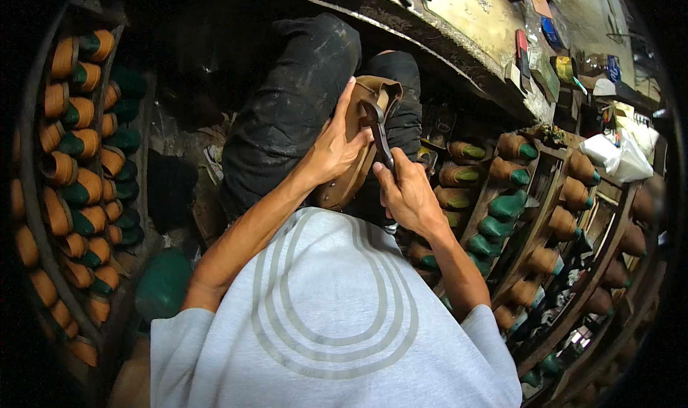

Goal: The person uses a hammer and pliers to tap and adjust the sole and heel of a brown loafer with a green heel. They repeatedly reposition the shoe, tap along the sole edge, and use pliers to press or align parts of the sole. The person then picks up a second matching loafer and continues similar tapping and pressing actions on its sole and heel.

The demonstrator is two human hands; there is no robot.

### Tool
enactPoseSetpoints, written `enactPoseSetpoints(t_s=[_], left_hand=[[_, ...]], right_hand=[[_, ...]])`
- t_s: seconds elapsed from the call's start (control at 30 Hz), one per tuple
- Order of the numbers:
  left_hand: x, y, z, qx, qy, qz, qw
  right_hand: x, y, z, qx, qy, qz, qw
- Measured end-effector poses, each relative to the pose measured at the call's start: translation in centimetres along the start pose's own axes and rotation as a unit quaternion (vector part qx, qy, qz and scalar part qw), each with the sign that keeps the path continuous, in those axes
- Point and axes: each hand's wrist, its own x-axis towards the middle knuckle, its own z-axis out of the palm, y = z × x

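Note:
A brown leather shoe upper on a last lies sole side up across my lap, with its leather edge flaring out at the far end. My left hand grips its left side, the index finger stretched along the edge and the thumb over the underside. My right hand is closed around the handles of dark metal pincers. Their head rests at the shoe's far half, close to my left thumb. Whether the jaws pinch the leather cannot be made out.
A worn workbench with tools and small containers runs across the far right. Racks of tan shoes on green lasts stand at left and right. A green rounded object sits near my left elbow. White plastic bags lie at right.

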Motion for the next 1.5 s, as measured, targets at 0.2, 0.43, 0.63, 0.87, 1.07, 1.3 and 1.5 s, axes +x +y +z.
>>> enactPoseSetpoints(t_s=[0.2, 0.43, 0.63, 0.87, 1.07, 1.3, 1.5], left_hand=[[-0.2, -0.2, -0.3, 0.014, -0.001, -0.005, 1.0], [0.2, -0.1, -1.4, 0.033, -0.026, -0.019, 0.999], [4.0, 0.7, -2.6, -0.121, 0.013, -0.09, 0.988], [2.9, 0.1, -2.0, -0.167, 0.011, -0.086, 0.982], [3.0, 0.1, -0.9, -0.151, 0.01, -0.051, 0.987], [2.9, 1.6, -0.1, -0.097, 0.017, -0.05, 0.994], [2.8, 2.5, 1.3, -0.059, 0.029, -0.07, 0.995]], right_hand=[[-1.3, 1.9, 1.3, 0.175, 0.123, -0.194, 0.957], [-1.3, 4.5, 1.7, 0.064, 0.148, -0.084, 0.983], [-2.2, 6.4, -1.5, 0.159, 0.088, -0.162, 0.97], [3.2, 8.8, -7.1, -0.404, 0.14, -0.338, 0.838], [5.4, 7.4, -9.7, -0.482, 0.069, -0.361, 0.795], [3.6, 7.7, -9.0, -0.384, 0.046, -0.262, 0.884], [2.0, 7.9, -6.3, -0.211, 0.031, -0.143, 0.966]])
